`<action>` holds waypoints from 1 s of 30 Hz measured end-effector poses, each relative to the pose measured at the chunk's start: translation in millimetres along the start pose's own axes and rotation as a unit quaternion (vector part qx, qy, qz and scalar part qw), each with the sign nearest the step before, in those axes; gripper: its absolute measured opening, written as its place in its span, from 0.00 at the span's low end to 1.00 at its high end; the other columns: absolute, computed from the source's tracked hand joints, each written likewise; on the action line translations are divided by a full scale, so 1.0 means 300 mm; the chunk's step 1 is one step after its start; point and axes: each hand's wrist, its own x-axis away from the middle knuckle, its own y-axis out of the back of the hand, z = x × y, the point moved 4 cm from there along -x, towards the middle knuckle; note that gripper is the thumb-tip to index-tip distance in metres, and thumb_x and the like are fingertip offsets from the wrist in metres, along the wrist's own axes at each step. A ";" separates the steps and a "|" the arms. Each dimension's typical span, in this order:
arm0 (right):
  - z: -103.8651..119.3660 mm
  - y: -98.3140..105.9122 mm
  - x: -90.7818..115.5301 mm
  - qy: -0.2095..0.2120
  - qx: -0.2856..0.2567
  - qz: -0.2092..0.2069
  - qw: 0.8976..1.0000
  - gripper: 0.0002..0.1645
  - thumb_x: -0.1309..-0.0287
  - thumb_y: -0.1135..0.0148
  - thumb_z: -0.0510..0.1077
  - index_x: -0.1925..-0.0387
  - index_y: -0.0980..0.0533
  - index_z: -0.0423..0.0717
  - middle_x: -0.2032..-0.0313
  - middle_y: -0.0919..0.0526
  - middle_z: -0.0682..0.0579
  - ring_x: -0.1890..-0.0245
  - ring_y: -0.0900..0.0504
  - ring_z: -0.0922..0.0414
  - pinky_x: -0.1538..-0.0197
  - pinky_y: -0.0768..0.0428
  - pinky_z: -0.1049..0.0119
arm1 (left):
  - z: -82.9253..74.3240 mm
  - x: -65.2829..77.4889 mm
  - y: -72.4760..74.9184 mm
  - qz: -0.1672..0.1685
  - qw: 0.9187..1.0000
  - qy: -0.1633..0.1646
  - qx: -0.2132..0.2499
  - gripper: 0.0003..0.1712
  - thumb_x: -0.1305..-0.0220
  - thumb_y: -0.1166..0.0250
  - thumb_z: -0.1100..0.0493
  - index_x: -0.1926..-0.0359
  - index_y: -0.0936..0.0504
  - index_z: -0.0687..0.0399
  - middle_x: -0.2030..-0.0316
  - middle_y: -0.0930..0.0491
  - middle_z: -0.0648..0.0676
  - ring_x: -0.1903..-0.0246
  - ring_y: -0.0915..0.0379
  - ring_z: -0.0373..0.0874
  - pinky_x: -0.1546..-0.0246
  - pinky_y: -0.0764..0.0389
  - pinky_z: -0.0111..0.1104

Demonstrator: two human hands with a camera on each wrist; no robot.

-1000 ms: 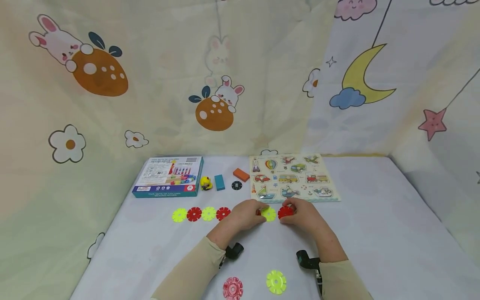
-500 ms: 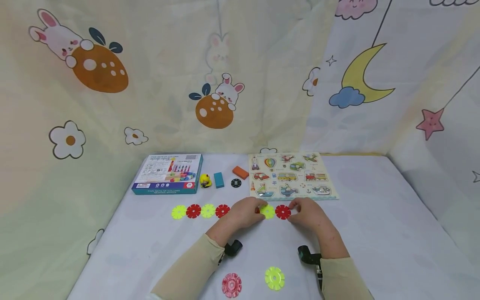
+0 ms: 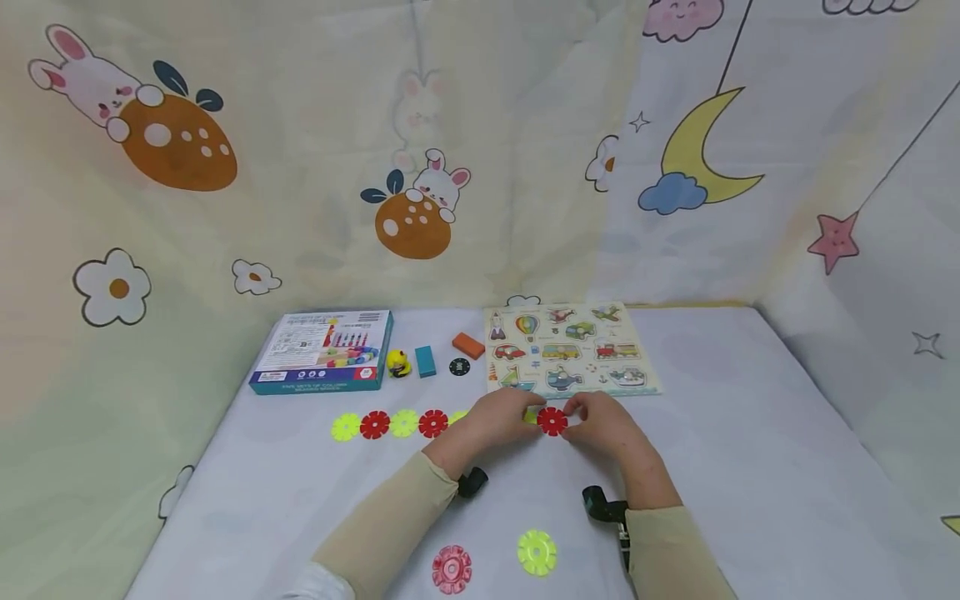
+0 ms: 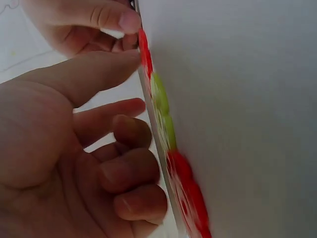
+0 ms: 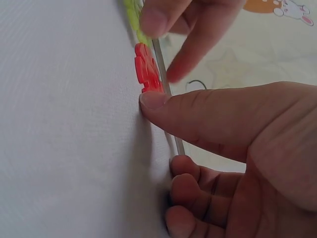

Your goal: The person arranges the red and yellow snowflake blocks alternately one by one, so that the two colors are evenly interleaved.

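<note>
A row of notched plastic snowflake discs, alternating yellow-green (image 3: pixel 346 427) and red (image 3: pixel 433 423), lies across the white-covered table. At its right end is a red snowflake disc (image 3: pixel 552 421). My right hand (image 3: pixel 609 429) pinches that disc's right edge, its thumb (image 5: pixel 156 100) on the near side. My left hand (image 3: pixel 501 423) has thumb and forefinger around the row where the end disc meets a partly covered yellow-green disc (image 3: pixel 530 415). In the left wrist view the left thumb (image 4: pixel 106 69) touches close to the red disc (image 4: pixel 144 52). My left hand hides part of the row.
Two loose discs, one pinkish-red (image 3: pixel 452 570) and one yellow-green (image 3: pixel 537 552), lie nearer me. Behind the row stand a box (image 3: pixel 322 352), yellow figure (image 3: pixel 398 363), blue block (image 3: pixel 425 362), orange block (image 3: pixel 468 346), black chip (image 3: pixel 460 367) and picture puzzle board (image 3: pixel 572 350).
The red end disc has moved slightly left, up to the yellow-green one. My left fingers have slid right to its edge, and my right fingers now hold its right edge. The head view shifted slightly.
</note>
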 end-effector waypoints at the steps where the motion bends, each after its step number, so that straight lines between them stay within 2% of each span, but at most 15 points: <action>1: 0.005 -0.004 -0.003 0.002 0.000 0.001 1.000 0.16 0.55 0.27 0.44 0.63 0.22 0.51 0.61 0.25 0.46 0.62 0.28 0.49 0.60 0.26 0.55 | 0.000 -0.007 -0.002 0.004 1.000 -0.012 -0.004 0.29 0.45 0.31 0.45 0.42 0.23 0.42 0.51 0.22 0.42 0.57 0.31 0.37 0.58 0.27 0.32; 6: 0.030 -0.003 -0.020 0.016 0.006 0.000 1.000 0.15 0.54 0.27 0.44 0.62 0.22 0.51 0.61 0.25 0.46 0.62 0.28 0.49 0.59 0.25 0.54 | 0.010 -0.030 0.002 0.009 0.999 -0.048 -0.010 0.27 0.43 0.32 0.47 0.42 0.23 0.42 0.58 0.23 0.40 0.62 0.33 0.36 0.64 0.29 0.28; 10: 0.046 0.011 -0.016 0.012 0.013 0.014 1.000 0.19 0.54 0.27 0.46 0.59 0.24 0.50 0.64 0.25 0.47 0.65 0.28 0.51 0.63 0.26 0.57 | 0.022 -0.040 0.008 0.007 0.998 -0.058 -0.003 0.27 0.43 0.32 0.47 0.41 0.23 0.42 0.57 0.23 0.40 0.61 0.33 0.36 0.64 0.30 0.28; 13: 0.068 0.026 0.013 0.014 0.016 0.037 0.999 0.20 0.53 0.28 0.47 0.58 0.25 0.48 0.69 0.27 0.49 0.70 0.29 0.53 0.69 0.29 0.61 | 0.024 -0.045 0.003 0.011 0.998 -0.062 0.003 0.27 0.42 0.33 0.47 0.41 0.24 0.42 0.54 0.23 0.40 0.60 0.33 0.35 0.61 0.30 0.28; 17: 0.111 0.030 0.091 0.024 0.017 0.070 0.997 0.19 0.52 0.28 0.48 0.60 0.25 0.48 0.74 0.28 0.50 0.74 0.30 0.54 0.73 0.32 0.63 | 0.019 -0.050 -0.012 0.017 0.998 -0.064 0.005 0.26 0.41 0.34 0.47 0.41 0.23 0.42 0.52 0.22 0.41 0.60 0.31 0.35 0.59 0.29 0.28; 21: 0.143 -0.030 0.201 0.044 0.031 0.110 0.992 0.16 0.55 0.27 0.50 0.65 0.24 0.51 0.77 0.27 0.53 0.75 0.30 0.56 0.73 0.32 0.64 | 0.015 -0.050 -0.027 0.015 0.998 -0.061 -0.002 0.25 0.41 0.35 0.46 0.42 0.23 0.41 0.50 0.22 0.40 0.58 0.31 0.34 0.56 0.29 0.29; 26: 0.151 -0.155 0.331 0.058 0.036 0.168 0.983 0.21 0.62 0.24 0.56 0.68 0.25 0.55 0.79 0.28 0.55 0.76 0.30 0.58 0.73 0.32 0.63 | 0.008 -0.045 -0.029 0.014 0.998 -0.054 -0.002 0.26 0.42 0.34 0.47 0.42 0.23 0.40 0.50 0.23 0.40 0.58 0.31 0.34 0.55 0.29 0.29; 30: 0.150 -0.223 0.379 0.044 0.053 0.155 0.986 0.27 0.69 0.21 0.56 0.66 0.26 0.55 0.75 0.28 0.59 0.73 0.30 0.59 0.69 0.28 0.62 | 0.003 -0.039 -0.021 0.013 0.998 -0.054 0.003 0.26 0.42 0.33 0.48 0.42 0.23 0.41 0.50 0.22 0.41 0.59 0.31 0.35 0.56 0.29 0.29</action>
